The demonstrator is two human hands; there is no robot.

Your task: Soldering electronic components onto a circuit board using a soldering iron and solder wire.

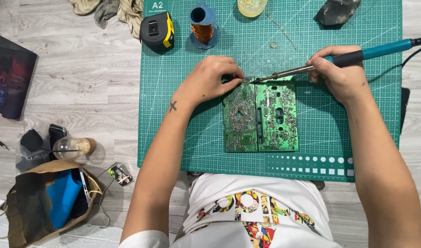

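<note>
Green circuit boards, two of them side by side, are laid solder side up on a green cutting mat spread over the grey wooden floor. The left hand is rested on the top edge of the left board, its fingertips pinched at the seam; what the grip holds cannot be told. A soldering iron with a teal and black handle is clenched in the right hand, its tip brought to the boards' top edge just beside the left fingertips. At the mat's far edge stand a tape measure and a copper wire spool.
</note>
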